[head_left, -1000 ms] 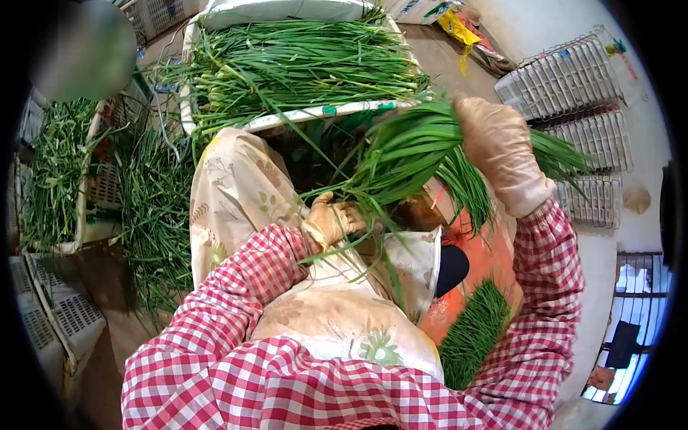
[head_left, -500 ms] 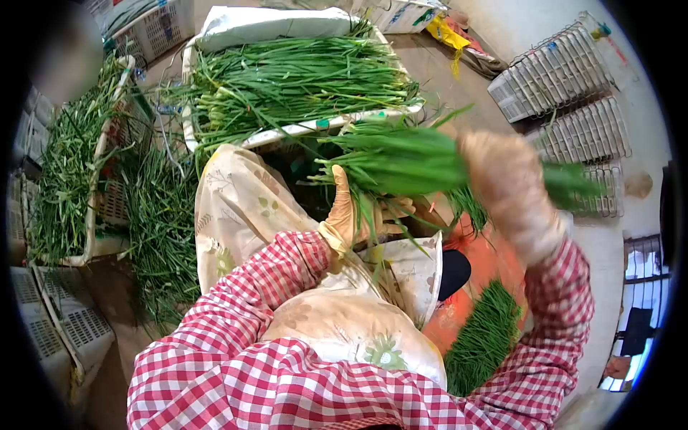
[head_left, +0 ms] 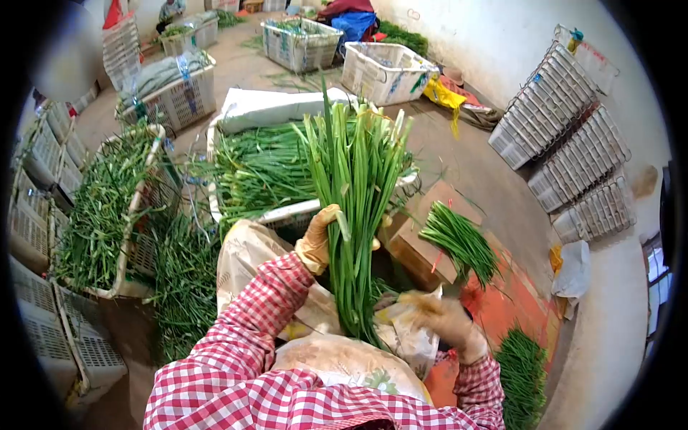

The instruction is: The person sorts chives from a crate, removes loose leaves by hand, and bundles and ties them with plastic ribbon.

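My left hand, in a pale glove, is closed around a thick bunch of garlic chives. The bunch stands nearly upright over my lap, pale stem ends up and green leaf tips hanging down. Lower right, my gloved right hand is apart from the bunch, above the patterned apron; motion smears its fingers. A smaller tied bunch of chives rests on a cardboard box to the right. Ahead of me a white crate holds many more chives, laid flat.
Left stands a crate heaped with loose greens, with more greens beside it. Trimmed chives lie by an orange-red sheet. Stacked crates line the right wall. Two people, one in a dark red top, are at the back.
The chive bunch has gone from lying sideways in my right hand to upright in my left. My right hand has dropped toward my lap. The view has tilted up, showing more of the room.
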Tool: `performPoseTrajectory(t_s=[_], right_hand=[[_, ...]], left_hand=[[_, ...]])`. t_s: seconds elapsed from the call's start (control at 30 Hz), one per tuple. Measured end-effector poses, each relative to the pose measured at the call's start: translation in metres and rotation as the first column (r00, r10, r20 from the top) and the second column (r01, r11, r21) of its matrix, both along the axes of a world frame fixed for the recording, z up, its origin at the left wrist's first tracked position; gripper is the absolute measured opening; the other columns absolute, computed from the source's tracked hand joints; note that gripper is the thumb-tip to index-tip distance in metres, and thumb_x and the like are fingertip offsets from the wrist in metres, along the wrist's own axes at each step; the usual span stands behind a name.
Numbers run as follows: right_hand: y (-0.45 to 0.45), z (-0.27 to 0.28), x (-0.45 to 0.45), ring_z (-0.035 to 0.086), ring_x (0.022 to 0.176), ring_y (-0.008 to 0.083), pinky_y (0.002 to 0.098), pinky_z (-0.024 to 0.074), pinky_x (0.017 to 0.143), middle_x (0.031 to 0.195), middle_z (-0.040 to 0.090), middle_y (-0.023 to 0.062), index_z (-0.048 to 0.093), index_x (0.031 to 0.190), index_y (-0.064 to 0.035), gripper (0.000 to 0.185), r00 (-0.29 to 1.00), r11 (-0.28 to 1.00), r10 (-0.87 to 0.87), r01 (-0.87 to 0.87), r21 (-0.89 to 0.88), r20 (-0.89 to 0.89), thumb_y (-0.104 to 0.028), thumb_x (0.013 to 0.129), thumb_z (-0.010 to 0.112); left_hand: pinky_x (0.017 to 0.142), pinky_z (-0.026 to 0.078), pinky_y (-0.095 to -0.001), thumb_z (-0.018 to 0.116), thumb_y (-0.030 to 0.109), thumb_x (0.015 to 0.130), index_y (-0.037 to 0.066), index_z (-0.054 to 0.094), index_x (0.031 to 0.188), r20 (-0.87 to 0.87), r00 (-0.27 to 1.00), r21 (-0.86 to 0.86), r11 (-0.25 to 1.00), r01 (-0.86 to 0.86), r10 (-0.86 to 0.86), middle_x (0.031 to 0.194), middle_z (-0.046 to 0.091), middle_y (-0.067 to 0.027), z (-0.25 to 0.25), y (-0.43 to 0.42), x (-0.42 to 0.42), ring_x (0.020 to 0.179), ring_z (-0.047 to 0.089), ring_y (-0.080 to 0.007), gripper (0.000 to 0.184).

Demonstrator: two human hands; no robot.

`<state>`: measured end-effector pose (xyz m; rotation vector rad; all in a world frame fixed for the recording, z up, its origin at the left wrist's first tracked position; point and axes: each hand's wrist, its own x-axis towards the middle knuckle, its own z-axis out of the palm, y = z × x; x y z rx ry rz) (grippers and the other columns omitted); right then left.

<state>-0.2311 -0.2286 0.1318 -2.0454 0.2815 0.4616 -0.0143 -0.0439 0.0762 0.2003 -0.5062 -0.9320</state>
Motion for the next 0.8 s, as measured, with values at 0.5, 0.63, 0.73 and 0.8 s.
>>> performPoseTrajectory(t_s=[0.5, 0.63, 0.73, 0.8], right_hand=[[0.074, -0.098, 0.132, 0.045, 0.122, 0.0277, 0.0465, 0.0388, 0.101, 0.138, 0.041, 0.0163, 0.030, 0.141, -0.0050, 0.098, 0.959, -0.131, -0.261, -0.145, 0.981, 0.107, -0.077, 0.076, 0.042], [0.063, -0.081, 0.148, 0.056, 0.073, 0.0108, 0.0303, 0.0511, 0.076, 0.088, 0.056, 0.0018, 0.035, 0.136, 0.0030, 0.070, 0.874, 0.186, -0.485, 0.146, 0.972, -0.039, -0.044, 0.089, 0.058], [0.049, -0.079, 0.161, 0.031, 0.054, 0.0006, 0.0163, 0.0354, 0.055, 0.062, 0.029, -0.0092, 0.045, 0.128, 0.0068, 0.048, 0.951, 0.310, -0.292, -0.011, 0.951, 0.106, -0.032, 0.098, 0.046], [0.045, -0.066, 0.166, 0.028, 0.049, 0.0032, 0.0169, 0.0289, 0.045, 0.057, 0.028, -0.0097, 0.056, 0.110, 0.0072, 0.037, 0.895, 0.417, -0.433, 0.094, 0.904, 0.107, -0.025, 0.099, 0.042]], left_hand=[[0.086, 0.052, -0.0361, 0.066, 0.014, 0.078, -0.006, 0.060, 0.109, -0.249, 0.967, 0.869, 0.431, 0.243, -0.043, 0.099, 0.067, -0.0167, -0.001, 0.167, -0.058, 0.087, 0.066, -0.0235, 0.038], [0.092, 0.047, -0.0325, 0.071, 0.019, 0.079, -0.004, 0.059, 0.113, 0.018, 0.997, 0.880, 0.473, -0.054, 0.080, 0.101, 0.066, -0.0100, -0.086, 0.197, -0.102, 0.094, 0.062, -0.0202, 0.042], [0.092, 0.045, -0.0320, 0.070, 0.022, 0.080, -0.002, 0.057, 0.110, -0.063, 0.989, 0.788, 0.614, -0.034, 0.135, 0.100, 0.062, -0.0078, -0.108, 0.199, -0.113, 0.093, 0.059, -0.0185, 0.041], [0.090, 0.044, -0.0314, 0.069, 0.023, 0.081, 0.000, 0.056, 0.106, -0.055, 0.986, 0.790, 0.611, -0.053, 0.156, 0.098, 0.059, -0.0061, -0.109, 0.197, -0.113, 0.090, 0.056, -0.0167, 0.037]])
